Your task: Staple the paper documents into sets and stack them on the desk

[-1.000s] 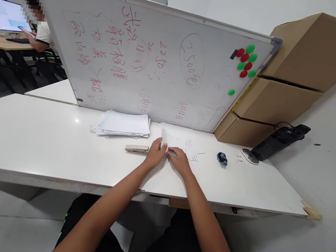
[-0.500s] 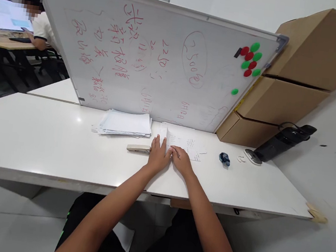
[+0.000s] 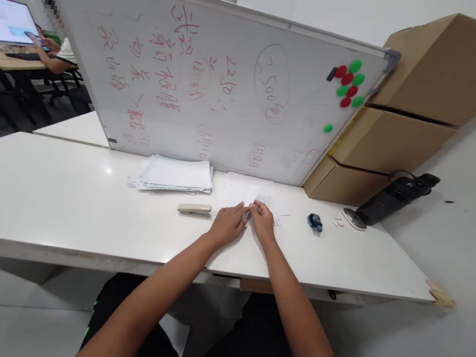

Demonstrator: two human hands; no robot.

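My left hand (image 3: 228,224) and my right hand (image 3: 262,218) meet near the middle of the white desk. Both have their fingers closed on the near edge of a white sheet of paper (image 3: 248,193), which is partly raised between them. Beneath and to the right of it lies another paper with printed lines (image 3: 268,200). A beige stapler (image 3: 194,209) rests just left of my left hand. Behind the stapler sits a stack of paper (image 3: 179,174), its sheets slightly uneven.
A whiteboard (image 3: 236,125) with red writing and round magnets stands along the desk's back. Cardboard boxes (image 3: 411,79) are piled at the right, beside a black bottle (image 3: 399,198), a mouse (image 3: 354,219) and a small dark blue object (image 3: 315,222). Another person (image 3: 58,56) sits far left.
My left hand, earlier spread flat on the paper, has drawn back and closed on its edge. The sheet has lifted and swung right. The stapler now shows fully.
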